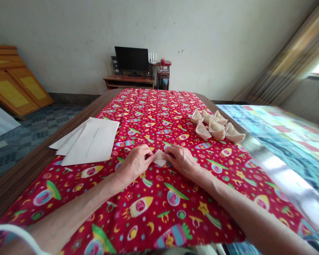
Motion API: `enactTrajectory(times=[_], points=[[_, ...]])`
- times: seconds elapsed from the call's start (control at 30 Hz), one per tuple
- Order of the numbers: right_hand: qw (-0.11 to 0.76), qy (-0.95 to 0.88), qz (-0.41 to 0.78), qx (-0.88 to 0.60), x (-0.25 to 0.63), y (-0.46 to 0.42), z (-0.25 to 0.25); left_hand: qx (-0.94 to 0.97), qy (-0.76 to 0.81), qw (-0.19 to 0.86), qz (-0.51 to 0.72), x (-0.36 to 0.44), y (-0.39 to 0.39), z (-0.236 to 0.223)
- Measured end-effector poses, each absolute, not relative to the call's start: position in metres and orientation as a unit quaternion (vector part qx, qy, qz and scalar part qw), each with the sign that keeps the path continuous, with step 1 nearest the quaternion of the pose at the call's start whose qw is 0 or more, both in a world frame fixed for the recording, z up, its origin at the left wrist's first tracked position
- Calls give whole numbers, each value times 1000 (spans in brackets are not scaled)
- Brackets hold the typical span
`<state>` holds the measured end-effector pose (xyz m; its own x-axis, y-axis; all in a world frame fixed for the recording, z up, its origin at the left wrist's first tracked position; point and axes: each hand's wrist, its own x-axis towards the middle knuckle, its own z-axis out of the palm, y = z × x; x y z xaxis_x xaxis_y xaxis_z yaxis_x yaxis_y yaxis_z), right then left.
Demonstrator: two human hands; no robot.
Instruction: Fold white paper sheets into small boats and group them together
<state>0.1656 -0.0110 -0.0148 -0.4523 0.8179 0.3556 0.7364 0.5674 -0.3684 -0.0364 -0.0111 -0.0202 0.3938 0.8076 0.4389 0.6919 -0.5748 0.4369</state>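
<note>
A small folded piece of white paper (160, 158), roughly diamond-shaped, lies low over the red patterned cloth. My left hand (138, 159) pinches its left corner between thumb and fingers. On the opposite corner, my right hand (182, 160) has the same kind of pinch. To the left is a fanned stack of white paper sheets (95, 141), the top one with a faint greenish mark. Several folded paper boats (216, 128) stand grouped to the right, some nested in each other.
The red cloth (140, 226) covers most of a long brown table (23, 177). Beyond its far end stands a desk with a monitor (132, 58), speakers and a red telephone (163, 63). A bed (289, 141) is on the right, a wooden cabinet (16, 81) at left. A white cable (16, 230) crosses the lower left.
</note>
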Motion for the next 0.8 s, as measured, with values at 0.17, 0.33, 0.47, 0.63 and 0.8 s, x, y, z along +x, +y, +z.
enactTrajectory(times=[0.17, 0.33, 0.47, 0.63, 0.8], points=[[259, -849, 82, -453, 165, -10, -14, 836, 458, 60, 297, -32, -13, -17], [239, -850, 80, -462, 165, -7, -13, 852, 443, 46, 275, -34, -14, -20], [206, -849, 66, -482, 162, -8, -8, 857, 444, 29, 260, -33, -18, -21], [184, -848, 67, -493, 164, -10, -3, 842, 459, 21, 283, -37, -15, -23], [189, -844, 55, -499, 162, -9, -7, 834, 464, 42, 294, -41, -9, -25]])
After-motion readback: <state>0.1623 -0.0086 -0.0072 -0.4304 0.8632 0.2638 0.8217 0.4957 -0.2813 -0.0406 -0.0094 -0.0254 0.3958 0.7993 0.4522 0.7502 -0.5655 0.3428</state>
